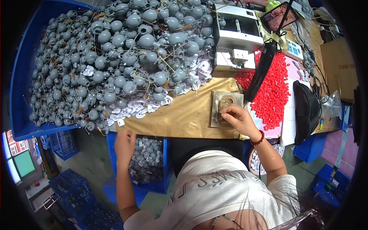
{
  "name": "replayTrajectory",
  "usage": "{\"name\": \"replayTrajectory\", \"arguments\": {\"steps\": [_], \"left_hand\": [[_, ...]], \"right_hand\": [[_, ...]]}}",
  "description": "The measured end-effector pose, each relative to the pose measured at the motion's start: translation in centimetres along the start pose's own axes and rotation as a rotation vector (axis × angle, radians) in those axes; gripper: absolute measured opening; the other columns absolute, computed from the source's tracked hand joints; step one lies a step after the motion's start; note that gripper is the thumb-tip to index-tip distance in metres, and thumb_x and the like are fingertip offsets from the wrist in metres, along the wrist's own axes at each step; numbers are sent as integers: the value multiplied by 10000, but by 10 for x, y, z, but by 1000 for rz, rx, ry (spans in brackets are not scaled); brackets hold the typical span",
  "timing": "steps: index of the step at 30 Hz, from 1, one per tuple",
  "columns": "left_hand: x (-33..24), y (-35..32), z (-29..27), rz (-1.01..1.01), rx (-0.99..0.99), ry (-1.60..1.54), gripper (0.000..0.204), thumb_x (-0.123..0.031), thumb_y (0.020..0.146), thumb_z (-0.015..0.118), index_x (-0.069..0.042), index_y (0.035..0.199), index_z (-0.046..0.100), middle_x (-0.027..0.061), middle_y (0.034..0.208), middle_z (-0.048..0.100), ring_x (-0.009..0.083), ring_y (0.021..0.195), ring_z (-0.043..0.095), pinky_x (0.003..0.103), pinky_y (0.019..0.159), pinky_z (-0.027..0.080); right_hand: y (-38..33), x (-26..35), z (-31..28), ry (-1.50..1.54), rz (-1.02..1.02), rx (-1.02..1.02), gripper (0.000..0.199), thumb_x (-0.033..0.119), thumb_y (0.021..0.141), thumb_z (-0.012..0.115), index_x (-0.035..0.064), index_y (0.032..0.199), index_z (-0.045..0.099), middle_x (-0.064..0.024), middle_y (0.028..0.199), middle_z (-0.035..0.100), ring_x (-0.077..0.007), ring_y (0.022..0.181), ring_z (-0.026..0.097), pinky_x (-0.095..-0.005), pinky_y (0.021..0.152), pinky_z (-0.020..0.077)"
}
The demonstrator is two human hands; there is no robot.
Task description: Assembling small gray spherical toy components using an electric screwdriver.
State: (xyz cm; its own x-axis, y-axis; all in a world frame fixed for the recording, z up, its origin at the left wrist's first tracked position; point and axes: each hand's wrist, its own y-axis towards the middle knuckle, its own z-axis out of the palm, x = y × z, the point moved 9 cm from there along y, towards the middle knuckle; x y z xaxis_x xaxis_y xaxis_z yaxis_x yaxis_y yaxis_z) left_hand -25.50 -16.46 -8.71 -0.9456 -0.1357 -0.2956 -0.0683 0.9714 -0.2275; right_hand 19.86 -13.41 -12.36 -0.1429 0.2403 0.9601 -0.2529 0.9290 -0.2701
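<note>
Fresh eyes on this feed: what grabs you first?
The heap of round gray parts across the upper left, with a blue tray wall at its left. Then the bright red pile of small pieces, right of centre. Between them, lower, the right hand is at a square metal plate.

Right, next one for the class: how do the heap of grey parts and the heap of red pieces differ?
Form: the grey heap holds glossy, rounded parts with thin wires; the red heap holds tiny pieces with no wires visible.
Extent: the grey heap spreads much wider than the red heap.
Place: the grey heap lies left of the square metal block, the red heap right of it.
Shared: both are loose, jumbled piles.
</note>
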Motion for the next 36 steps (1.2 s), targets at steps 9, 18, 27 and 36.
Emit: {"name": "replayTrajectory", "arguments": {"steps": [9, 18, 27, 36], "left_hand": [[84, 37, 25, 96, -298, 27, 406, 27, 829, 651, -4, 1227, 582, 209, 1184, 545, 405, 1129, 556, 450, 983, 459], [94, 28, 31, -38, -338, -117, 398, 22, 857, 673, -10, 1246, 594, 169, 1181, 529, 299, 900, 583, 392, 794, 494], [-18, -1, 54, 345, -236, -13, 351, 10, 864, 693, -60, 1208, 672, 137, 1128, 601, 346, 1059, 567, 454, 892, 474], [-186, 4, 27, 649, -221, -307, 258, -79, 827, 772, -33, 1056, 661, 109, 1058, 665, 324, 978, 629, 434, 863, 505]], "right_hand": [[-66, 6, -20, -460, -133, 13, 119, 89, 907, 711, 19, 1003, 705, -140, 891, 656, -297, 814, 657, -372, 705, 528], [-58, 18, -91, -1178, -350, -255, 165, 75, 813, 659, 40, 974, 665, -101, 922, 615, -287, 871, 613, -397, 756, 521], [-39, -1, -81, -1328, -384, -107, 237, 109, 798, 605, 27, 1016, 647, -89, 972, 589, -267, 918, 586, -377, 784, 505], [-40, 35, -101, -953, -387, -277, 218, -21, 749, 723, 35, 923, 603, -107, 911, 607, -272, 830, 607, -385, 713, 521]]}}
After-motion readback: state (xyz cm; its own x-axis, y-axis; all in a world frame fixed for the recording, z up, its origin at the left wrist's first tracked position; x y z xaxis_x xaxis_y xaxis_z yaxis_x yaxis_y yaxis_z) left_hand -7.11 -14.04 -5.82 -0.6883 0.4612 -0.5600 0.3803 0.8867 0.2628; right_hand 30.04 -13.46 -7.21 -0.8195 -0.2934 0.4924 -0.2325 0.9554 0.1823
